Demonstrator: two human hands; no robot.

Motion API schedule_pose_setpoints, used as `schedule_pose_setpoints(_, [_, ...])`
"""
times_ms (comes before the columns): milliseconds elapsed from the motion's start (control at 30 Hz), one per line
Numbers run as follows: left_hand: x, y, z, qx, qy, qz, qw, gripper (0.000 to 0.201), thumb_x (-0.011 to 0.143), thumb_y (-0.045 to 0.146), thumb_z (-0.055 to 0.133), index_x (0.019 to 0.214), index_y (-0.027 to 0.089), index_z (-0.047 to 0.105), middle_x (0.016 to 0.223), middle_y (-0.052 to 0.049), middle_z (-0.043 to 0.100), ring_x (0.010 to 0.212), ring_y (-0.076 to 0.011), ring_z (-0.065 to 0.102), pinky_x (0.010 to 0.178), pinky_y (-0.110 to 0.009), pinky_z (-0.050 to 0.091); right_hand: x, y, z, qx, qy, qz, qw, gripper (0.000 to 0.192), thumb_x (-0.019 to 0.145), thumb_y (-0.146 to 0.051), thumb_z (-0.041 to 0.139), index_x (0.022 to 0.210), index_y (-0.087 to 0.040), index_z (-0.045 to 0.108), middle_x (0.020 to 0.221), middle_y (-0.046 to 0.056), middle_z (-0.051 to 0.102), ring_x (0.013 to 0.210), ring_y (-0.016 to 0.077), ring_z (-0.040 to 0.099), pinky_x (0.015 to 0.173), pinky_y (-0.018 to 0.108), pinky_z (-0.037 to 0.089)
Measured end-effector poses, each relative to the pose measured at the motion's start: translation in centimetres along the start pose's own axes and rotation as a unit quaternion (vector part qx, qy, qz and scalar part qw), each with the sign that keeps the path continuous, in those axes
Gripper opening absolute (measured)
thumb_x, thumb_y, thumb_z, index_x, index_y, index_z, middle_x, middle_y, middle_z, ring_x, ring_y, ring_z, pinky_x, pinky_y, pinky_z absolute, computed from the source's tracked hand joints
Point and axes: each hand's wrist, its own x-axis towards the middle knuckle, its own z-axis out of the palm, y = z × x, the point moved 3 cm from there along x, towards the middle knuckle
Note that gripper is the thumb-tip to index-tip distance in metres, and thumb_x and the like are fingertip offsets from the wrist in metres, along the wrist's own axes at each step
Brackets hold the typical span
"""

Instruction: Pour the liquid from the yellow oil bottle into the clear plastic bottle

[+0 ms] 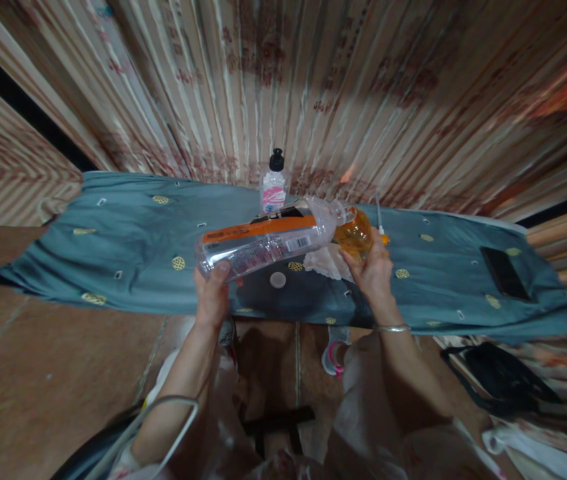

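Observation:
My left hand [212, 297] is closed around the base of a large clear plastic bottle [308, 223] with an orange and black label. The bottle lies tilted in the air, its uncapped neck pointing right. My right hand [374, 270] is wrapped round a small rounded see-through amber container [356, 233]. The bottle's mouth meets the top of this container; whether liquid flows between them I cannot tell. Behind the amber container lies a white tube with an orange end [380, 217]. A crumpled pale tissue or cloth [327, 262] and a round white cap [278, 280] lie below the bottle.
A clear bottle with a black cap and pink label [274, 190] stands at the back of the narrow table with a teal cloth [138, 247]. A dark phone [503, 273] rests at the right. Pleated curtains [283, 87] hang behind; a black bag [503, 377] lies below right.

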Motion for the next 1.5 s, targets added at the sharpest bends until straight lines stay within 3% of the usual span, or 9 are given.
schedule_pose_setpoints(400, [0.05,0.25,0.23,-0.008,-0.003,-0.003,1.0,0.058,0.062,0.061,0.094,0.098,0.024,0.068,0.069,0.004,0.066,0.047,-0.0101,0.053,0.039,-0.019,0.043,0.08,0.26,0.38,0.016,0.012,-0.009,1.0,0.079,0.096,-0.061,0.066,0.157,-0.012,0.048,0.148,0.024,0.068,0.136,0.0385,0.068,0.114,0.058,0.059])
schedule_pose_setpoints(800, [-0.22,0.19,0.06,-0.019,0.013,0.006,1.0,0.059,0.063,0.056,0.095,0.107,0.026,0.07,0.081,0.003,0.069,0.054,-0.0106,0.057,0.041,-0.018,0.043,0.15,0.12,0.23,-0.001,0.004,0.001,1.0,0.079,0.098,-0.063,0.063,0.157,-0.014,0.047,0.149,0.023,0.068,0.136,0.0386,0.068,0.113,0.058,0.059])
schedule_pose_setpoints(1033, [-0.45,-0.07,0.31,-0.03,-0.008,0.004,1.0,0.059,0.067,0.053,0.095,0.114,0.027,0.071,0.086,0.001,0.071,0.056,-0.0111,0.058,0.045,-0.02,0.048,0.19,0.2,0.17,0.005,0.0,0.002,1.0,0.081,0.097,-0.063,0.064,0.157,-0.011,0.047,0.147,0.025,0.069,0.136,0.0398,0.069,0.114,0.059,0.059])
schedule_pose_setpoints(1233, [-0.47,-0.37,0.17,-0.029,0.011,0.007,0.999,0.056,0.065,0.051,0.096,0.109,0.027,0.071,0.095,-0.002,0.073,0.059,-0.0125,0.06,0.043,-0.021,0.047,0.38,0.01,0.11,0.001,0.002,0.008,1.0,0.077,0.097,-0.061,0.066,0.154,-0.012,0.049,0.145,0.025,0.07,0.133,0.0385,0.07,0.112,0.056,0.06])
schedule_pose_setpoints(1500, [-0.74,-0.22,0.68,0.001,-0.029,0.017,0.999,0.055,0.073,0.059,0.09,0.111,0.024,0.071,0.096,-0.004,0.074,0.057,-0.0129,0.059,0.047,-0.025,0.05,0.58,0.07,0.0,-0.001,0.006,0.022,1.0,0.078,0.096,-0.065,0.066,0.153,-0.014,0.052,0.142,0.022,0.072,0.128,0.0368,0.073,0.109,0.054,0.062])
